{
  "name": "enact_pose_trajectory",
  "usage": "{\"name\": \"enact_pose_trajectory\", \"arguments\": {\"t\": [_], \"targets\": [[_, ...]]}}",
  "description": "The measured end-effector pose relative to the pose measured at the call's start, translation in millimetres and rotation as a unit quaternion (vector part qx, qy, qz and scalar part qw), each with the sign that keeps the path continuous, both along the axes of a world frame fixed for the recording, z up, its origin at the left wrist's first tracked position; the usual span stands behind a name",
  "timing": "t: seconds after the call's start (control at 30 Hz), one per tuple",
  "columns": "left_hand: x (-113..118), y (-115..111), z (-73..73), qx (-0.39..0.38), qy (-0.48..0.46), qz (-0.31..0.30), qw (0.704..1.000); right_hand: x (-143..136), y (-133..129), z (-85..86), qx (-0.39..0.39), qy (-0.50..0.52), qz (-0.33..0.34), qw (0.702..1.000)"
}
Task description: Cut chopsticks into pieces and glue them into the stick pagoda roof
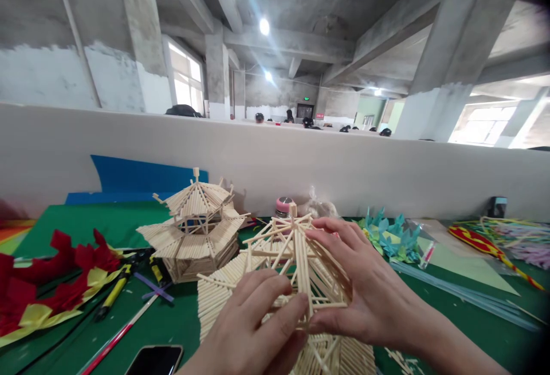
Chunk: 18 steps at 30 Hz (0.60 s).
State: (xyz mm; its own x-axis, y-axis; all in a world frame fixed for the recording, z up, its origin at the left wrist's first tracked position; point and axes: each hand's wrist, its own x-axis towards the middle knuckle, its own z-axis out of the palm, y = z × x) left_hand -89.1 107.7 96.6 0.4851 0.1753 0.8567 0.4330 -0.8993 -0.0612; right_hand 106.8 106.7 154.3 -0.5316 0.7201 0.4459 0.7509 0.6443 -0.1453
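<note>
A pavilion model of thin wooden sticks (215,300) stands in front of me, its upper roof partly open between the ribs. My left hand (262,320) is at the near left of that roof, fingers bent and thumb and fingertips pressed at the lower end of some sticks. My right hand (365,283) wraps round the roof's right side, fingertips near the peak and thumb at the lower edge. A second stick pavilion (200,237), with its roof covered in sticks, stands to the left behind.
Red and yellow paper pieces (64,283), a yellow cutter (115,293) and a phone (155,360) lie left. Blue paper flowers (393,237), blue strips (455,295) and loose sticks (404,360) lie right. A pink-lidded jar (284,206) stands by the white partition (387,174).
</note>
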Motion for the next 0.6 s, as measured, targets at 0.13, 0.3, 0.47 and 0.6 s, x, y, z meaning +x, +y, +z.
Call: {"name": "enact_pose_trajectory", "arguments": {"t": [0.13, 0.3, 0.47, 0.6], "targets": [[0, -3, 4.9, -0.013, 0.008, -0.011, 1.000, 0, 0, -0.7, 0.001, 0.002, 0.000, 1.000], [-1, -11, 12.4, -0.071, 0.038, 0.003, 0.997, 3, -1, -2.4, 0.003, 0.006, -0.001, 1.000], [-1, -15, 16.2, -0.089, 0.039, 0.000, 0.995, 10, -3, -2.9, -0.012, 0.012, 0.006, 1.000], [0, -14, 16.6, -0.094, 0.046, 0.002, 0.994, 11, -5, -2.3, -0.019, 0.016, 0.009, 1.000]]}}
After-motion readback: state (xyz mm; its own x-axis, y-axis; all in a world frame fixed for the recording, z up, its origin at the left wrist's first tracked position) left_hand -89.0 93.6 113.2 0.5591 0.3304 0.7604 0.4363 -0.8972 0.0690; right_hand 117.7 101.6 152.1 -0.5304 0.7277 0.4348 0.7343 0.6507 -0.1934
